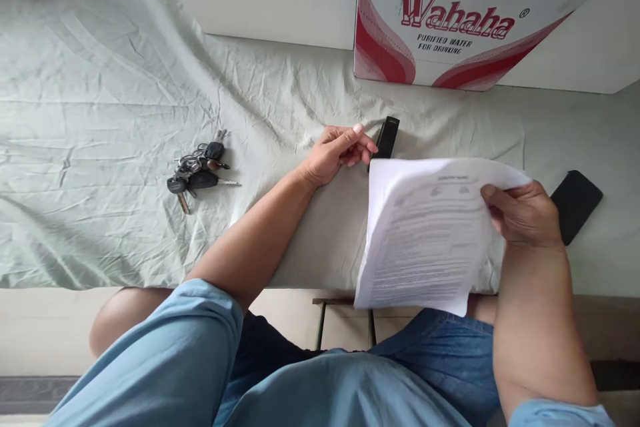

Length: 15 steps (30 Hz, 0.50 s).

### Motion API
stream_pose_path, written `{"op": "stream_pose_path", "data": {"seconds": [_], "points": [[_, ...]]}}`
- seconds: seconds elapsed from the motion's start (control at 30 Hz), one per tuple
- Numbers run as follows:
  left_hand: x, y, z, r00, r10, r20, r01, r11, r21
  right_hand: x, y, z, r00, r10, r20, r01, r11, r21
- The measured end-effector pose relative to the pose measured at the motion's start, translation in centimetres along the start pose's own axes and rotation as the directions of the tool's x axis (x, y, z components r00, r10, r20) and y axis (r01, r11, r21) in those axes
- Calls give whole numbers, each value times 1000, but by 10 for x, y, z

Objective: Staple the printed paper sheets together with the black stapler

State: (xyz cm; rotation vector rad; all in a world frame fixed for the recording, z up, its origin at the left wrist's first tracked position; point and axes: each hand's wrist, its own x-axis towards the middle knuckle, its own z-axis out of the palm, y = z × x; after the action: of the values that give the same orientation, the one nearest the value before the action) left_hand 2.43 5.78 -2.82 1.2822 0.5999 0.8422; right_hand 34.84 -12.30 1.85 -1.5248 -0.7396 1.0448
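My right hand (523, 213) grips the right edge of a stack of printed white papers (425, 233), holding them up above the near edge of a bed covered in a pale green sheet (100, 93). My left hand (337, 152) hovers with its fingers loosely curled and holds nothing. Its fingertips are next to a small black stapler-like object (387, 137) lying on the sheet. I cannot tell whether the fingers touch it.
A bunch of keys (197, 173) lies on the sheet to the left. A black phone (575, 203) lies at the right, partly behind my right hand. A white and red Wahaha water carton (450, 20) stands at the back against a pale wall.
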Motion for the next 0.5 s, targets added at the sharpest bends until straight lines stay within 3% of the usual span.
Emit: {"op": "stream_pose_path", "data": {"seconds": [0.1,0.23,0.37,0.5], "points": [[-2,0,-3,993,-31,111,32,999,-6,15,9,16,997,-60,-48,60,998,-3],[-3,1,-5,970,-78,230,60,995,85,27,14,21,988,-125,-86,125,992,-13],[-1,-2,-2,991,-72,111,65,996,60,24,15,21,981,-116,-154,123,992,37],[2,-7,0,998,-35,-51,34,999,-33,22,18,22,997,44,-58,-42,999,27]]}}
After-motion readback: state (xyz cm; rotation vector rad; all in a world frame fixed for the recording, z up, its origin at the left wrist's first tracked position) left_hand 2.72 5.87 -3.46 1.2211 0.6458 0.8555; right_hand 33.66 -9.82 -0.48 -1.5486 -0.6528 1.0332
